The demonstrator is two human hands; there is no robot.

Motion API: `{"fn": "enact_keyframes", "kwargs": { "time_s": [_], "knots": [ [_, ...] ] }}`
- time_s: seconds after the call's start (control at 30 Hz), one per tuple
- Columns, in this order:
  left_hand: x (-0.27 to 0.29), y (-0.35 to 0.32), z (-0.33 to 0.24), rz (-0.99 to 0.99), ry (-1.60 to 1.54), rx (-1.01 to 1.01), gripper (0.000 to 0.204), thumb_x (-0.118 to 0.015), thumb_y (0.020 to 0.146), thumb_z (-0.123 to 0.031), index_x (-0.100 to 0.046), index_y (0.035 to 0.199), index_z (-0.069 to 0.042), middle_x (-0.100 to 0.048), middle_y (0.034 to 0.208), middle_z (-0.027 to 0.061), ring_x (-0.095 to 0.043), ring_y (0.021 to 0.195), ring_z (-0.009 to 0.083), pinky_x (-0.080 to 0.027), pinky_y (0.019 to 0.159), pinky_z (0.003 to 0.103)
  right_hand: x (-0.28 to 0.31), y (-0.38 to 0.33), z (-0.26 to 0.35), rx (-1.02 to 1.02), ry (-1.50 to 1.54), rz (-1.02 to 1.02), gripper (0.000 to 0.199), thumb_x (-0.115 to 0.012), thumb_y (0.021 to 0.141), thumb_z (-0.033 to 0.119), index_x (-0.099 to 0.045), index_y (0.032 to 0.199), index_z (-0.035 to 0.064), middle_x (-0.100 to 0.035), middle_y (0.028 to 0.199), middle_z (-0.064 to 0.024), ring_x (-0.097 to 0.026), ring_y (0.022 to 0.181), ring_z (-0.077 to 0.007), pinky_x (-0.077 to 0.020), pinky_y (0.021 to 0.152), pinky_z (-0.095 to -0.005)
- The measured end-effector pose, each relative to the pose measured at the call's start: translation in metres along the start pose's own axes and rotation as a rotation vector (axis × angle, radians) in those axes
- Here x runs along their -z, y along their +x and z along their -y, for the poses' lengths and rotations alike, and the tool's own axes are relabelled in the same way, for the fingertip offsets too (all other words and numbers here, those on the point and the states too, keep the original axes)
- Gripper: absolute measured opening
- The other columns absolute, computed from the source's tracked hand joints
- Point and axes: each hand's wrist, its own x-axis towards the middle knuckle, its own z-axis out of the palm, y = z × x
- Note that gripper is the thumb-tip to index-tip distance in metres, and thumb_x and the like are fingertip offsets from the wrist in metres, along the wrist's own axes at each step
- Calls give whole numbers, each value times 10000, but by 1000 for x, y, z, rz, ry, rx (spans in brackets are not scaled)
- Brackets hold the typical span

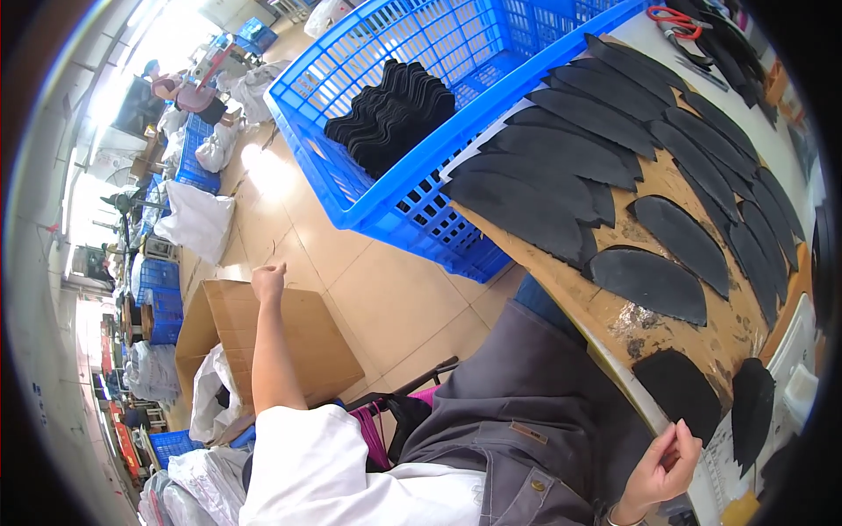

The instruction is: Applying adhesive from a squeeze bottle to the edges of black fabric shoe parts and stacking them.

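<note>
My left hand (269,282) is closed, held out to the left above a cardboard box (281,329). Whether something thin is in it is too small to tell. At the lower right, my right hand (668,466) is pinched at the near edge of a black curved fabric piece (677,390), which lies at the near end of a brown board (561,285). Several more black leaf-shaped pieces (653,285) cover the board in overlapping rows, their surfaces slightly dull. Another black piece (752,408) hangs near the board's right edge, beside my right hand.
A blue plastic crate (351,215) beyond the board holds a stack of wavy black pieces (390,118). Red-handled scissors (675,24) lie at the far right. White sacks (197,219) and blue crates (158,289) line the left side. A person (189,92) sits far left.
</note>
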Motion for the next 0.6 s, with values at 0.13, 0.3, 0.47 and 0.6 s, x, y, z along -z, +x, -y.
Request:
{"fn": "enact_keyframes", "kwargs": {
  "time_s": [0.13, 0.3, 0.47, 0.6],
  "knots": [
    [0, -2, 12, -240, 110, -293, 410, -744, 717, -215, -676, 1089, -56, -673, 1023, 154, -637, 980, 237, -489, 867, 337, 1, 2, 2, -8, 22, 5, 137, -625, 846, -48, -616, 977, -9, -487, 702, -28, -369, 511, -87, -251, 428, -223],
    [10, -2, -10, 136, 5, -35, 367, -751, 715, -217, -688, 1020, -22, -672, 984, 162, -650, 901, 219, -515, 792, 332, 1, 1, 2, -4, 8, 12, 136, -622, 847, -49, -615, 976, -9, -489, 703, -30, -371, 512, -89, -249, 426, -224],
    [-5, -18, -40, 58, 66, -180, 295, -727, 764, -228, -702, 954, -4, -681, 909, 144, -656, 812, 207, -520, 737, 330, 1, 1, 1, 3, -7, 23, 137, -618, 848, -49, -610, 979, -11, -485, 699, -34, -373, 511, -97, -244, 425, -227],
    [11, -15, -37, 48, 63, -211, 270, -725, 766, -218, -703, 923, 0, -683, 831, 152, -665, 793, 218, -520, 719, 312, 1, 2, 3, -6, 28, 26, 134, -613, 849, -52, -607, 977, -11, -481, 694, -34, -369, 510, -95, -241, 425, -230]
  ]
}}
